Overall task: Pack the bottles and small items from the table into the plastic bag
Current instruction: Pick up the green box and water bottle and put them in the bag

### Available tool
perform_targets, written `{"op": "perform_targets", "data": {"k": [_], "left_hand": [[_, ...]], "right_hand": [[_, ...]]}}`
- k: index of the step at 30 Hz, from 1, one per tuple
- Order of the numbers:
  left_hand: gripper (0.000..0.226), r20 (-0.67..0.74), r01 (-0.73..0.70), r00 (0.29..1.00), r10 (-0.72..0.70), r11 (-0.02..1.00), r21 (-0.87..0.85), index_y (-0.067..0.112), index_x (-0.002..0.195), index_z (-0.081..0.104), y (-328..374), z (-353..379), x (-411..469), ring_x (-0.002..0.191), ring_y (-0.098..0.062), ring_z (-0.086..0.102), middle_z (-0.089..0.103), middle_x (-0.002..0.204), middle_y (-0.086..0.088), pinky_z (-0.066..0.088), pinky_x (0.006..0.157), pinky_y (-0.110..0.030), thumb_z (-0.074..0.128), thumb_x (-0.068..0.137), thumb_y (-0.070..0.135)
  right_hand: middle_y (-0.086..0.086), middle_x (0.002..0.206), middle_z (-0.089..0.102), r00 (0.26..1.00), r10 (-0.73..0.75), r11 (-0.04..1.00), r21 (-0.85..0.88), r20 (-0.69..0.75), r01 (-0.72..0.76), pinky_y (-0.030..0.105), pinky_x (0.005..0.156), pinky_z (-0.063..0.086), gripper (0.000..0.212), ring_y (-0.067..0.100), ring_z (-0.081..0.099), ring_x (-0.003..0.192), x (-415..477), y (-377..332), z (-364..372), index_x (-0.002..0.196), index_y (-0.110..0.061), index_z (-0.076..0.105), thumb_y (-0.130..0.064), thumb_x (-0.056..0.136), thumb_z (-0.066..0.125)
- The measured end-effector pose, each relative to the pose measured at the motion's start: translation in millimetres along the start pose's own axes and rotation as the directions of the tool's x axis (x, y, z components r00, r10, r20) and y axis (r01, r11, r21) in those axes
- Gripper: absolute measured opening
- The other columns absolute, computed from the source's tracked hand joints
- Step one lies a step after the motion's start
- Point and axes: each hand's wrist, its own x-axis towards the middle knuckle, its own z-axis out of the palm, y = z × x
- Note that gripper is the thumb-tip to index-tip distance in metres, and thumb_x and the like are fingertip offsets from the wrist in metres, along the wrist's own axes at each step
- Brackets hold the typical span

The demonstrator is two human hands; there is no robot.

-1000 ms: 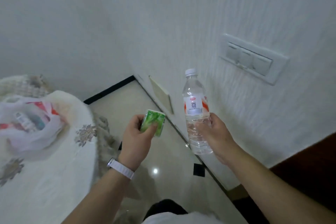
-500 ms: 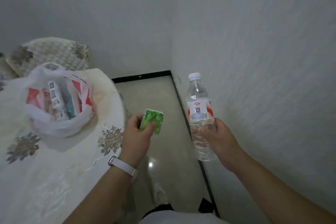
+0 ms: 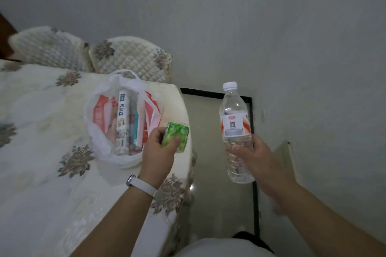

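Fingers gripping bottle, nearly upright, cap up

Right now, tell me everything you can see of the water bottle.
The water bottle is clear plastic with a white screw cap and a white-and-red label carrying a square code. Its lower half is ribbed. It is held nearly upright over the floor, right of the table, gripped round its lower half by the right hand. Nothing else touches it.
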Motion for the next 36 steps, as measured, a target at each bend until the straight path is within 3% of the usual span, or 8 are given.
{"op": "perform_targets", "data": {"k": [8,11,15,18,21,26,29,36], "left_hand": [[0.009,-0.327,0.094,0.942,-0.075,0.995,0.043,0.016,0.091,0.061,4.3,1.9,61.4,0.074,-0.021,0.064,0.067,0.082,-0.003,0.053,0.067,-0.037,0.069,0.087,0.012],[0.01,-0.461,0.148,0.881,-0.103,0.987,0.062,0.018,0.093,0.062,11.0,12.6,83.4,0.078,-0.021,0.067,0.068,0.085,0.0,0.056,0.066,-0.037,0.069,0.087,0.013],[0.013,-0.602,0.241,0.785,-0.144,0.967,0.083,0.024,0.092,0.062,22.4,25.6,108.9,0.082,-0.023,0.067,0.068,0.09,0.001,0.057,0.073,-0.048,0.071,0.086,0.016],[0.012,-0.701,0.275,0.702,-0.125,0.956,0.105,0.02,0.094,0.061,28.6,33.5,117.6,0.079,-0.022,0.064,0.067,0.091,-0.004,0.053,0.066,-0.04,0.07,0.086,0.016],[0.014,-0.755,0.301,0.646,-0.114,0.947,0.114,0.019,0.097,0.062,29.9,35.7,117.1,0.08,-0.014,0.063,0.068,0.092,0.0,0.047,0.065,-0.026,0.069,0.086,0.012],[0.015,-0.826,0.372,0.537,-0.168,0.927,0.054,0.02,0.099,0.06,16.5,20.4,118.2,0.082,-0.016,0.065,0.067,0.091,0.002,0.055,0.068,-0.031,0.068,0.087,0.016],[0.014,-0.838,0.414,0.515,-0.182,0.909,0.057,0.021,0.098,0.057,3.3,9.6,125.4,0.077,-0.006,0.061,0.064,0.089,0.007,0.045,0.058,-0.02,0.067,0.088,0.018],[0.014,-0.796,0.514,0.513,-0.321,0.857,-0.014,0.027,0.098,0.055,-42.7,-13.1,161.2,0.079,-0.015,0.063,0.064,0.086,0.009,0.053,0.068,-0.036,0.064,0.088,0.032]], "right_hand": [[0.004,0.096,0.074,0.957,-0.029,0.998,-0.042,0.288,0.043,0.036,0.068,0.058,0.021,0.02,0.073,0.08,132.2,-22.4,29.1,0.105,-0.02,0.062,-0.016,0.086,0.071],[0.006,0.096,0.073,0.926,-0.048,0.998,-0.015,0.375,0.058,0.038,0.071,0.059,0.025,0.019,0.073,0.079,187.0,-37.0,36.7,0.104,-0.019,0.062,-0.016,0.082,0.074],[-0.004,0.087,0.072,0.839,-0.089,0.996,0.026,0.537,0.089,0.017,0.055,0.051,0.025,0.005,0.07,0.069,251.7,-68.0,40.8,0.104,-0.022,0.06,-0.009,0.085,0.07],[-0.005,0.091,0.072,0.755,-0.087,0.995,0.025,0.65,0.094,0.023,0.062,0.053,0.03,0.012,0.072,0.078,288.4,-83.7,48.8,0.104,-0.026,0.058,-0.016,0.081,0.074],[0.001,0.099,0.071,0.702,-0.078,0.996,0.017,0.708,0.093,0.027,0.066,0.054,0.041,0.015,0.072,0.084,307.0,-91.9,63.5,0.11,-0.019,0.057,-0.025,0.074,0.074],[0.005,0.099,0.07,0.61,-0.044,0.994,-0.026,0.791,0.104,0.02,0.061,0.053,0.026,0.013,0.071,0.082,317.6,-98.4,101.3,0.109,-0.016,0.058,-0.009,0.087,0.069],[0.006,0.101,0.07,0.562,-0.019,0.991,-0.059,0.827,0.121,0.032,0.068,0.058,0.029,0.019,0.071,0.087,317.9,-100.8,129.7,0.107,-0.019,0.058,-0.017,0.083,0.072],[0.005,0.102,0.072,0.531,-0.005,0.961,-0.143,0.847,0.237,0.026,0.073,0.056,0.033,0.016,0.072,0.09,323.3,-114.5,186.1,0.11,-0.016,0.057,-0.014,0.083,0.075]]}}
